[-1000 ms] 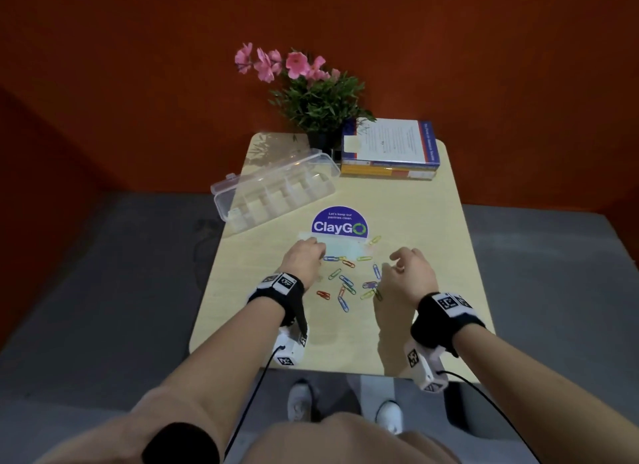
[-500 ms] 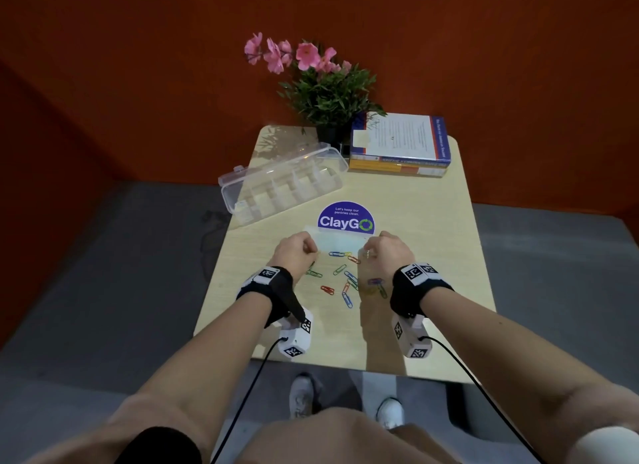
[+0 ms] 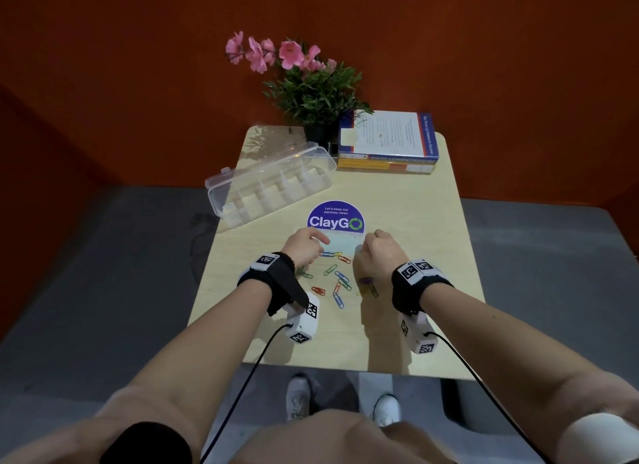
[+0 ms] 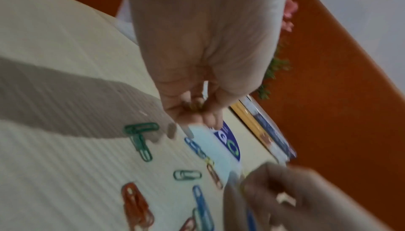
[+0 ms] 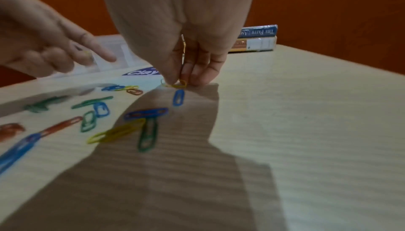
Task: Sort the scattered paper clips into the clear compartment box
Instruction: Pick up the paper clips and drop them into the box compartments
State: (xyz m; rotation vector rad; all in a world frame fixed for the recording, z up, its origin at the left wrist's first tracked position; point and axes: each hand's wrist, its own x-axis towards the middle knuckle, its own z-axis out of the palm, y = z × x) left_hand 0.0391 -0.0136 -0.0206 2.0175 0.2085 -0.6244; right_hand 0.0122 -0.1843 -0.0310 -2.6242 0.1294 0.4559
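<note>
Several coloured paper clips (image 3: 337, 284) lie scattered on the wooden table (image 3: 422, 263) between my hands. My right hand (image 5: 181, 79) reaches down at the far right of the pile and pinches a yellow paper clip (image 5: 175, 85) that lies on the table. My left hand (image 3: 316, 242) hovers at the far left of the pile, its index finger stretched out and the other fingers curled round something yellowish (image 4: 194, 105), seemingly a clip. The clear compartment box (image 3: 228, 204) stands with its lid raised at the back left, apart from both hands.
A purple ClayGo sticker (image 3: 335, 218) with a pale blue patch (image 3: 342, 244) below it lies just beyond the hands. A potted plant (image 3: 311, 90) with pink flowers and a stack of books (image 3: 387, 145) stand at the table's far edge. An orange wall rises behind.
My right hand has moved left and forward from the right of the pile, and its spread fingers have closed onto a yellow clip. The left hand stays near its place.
</note>
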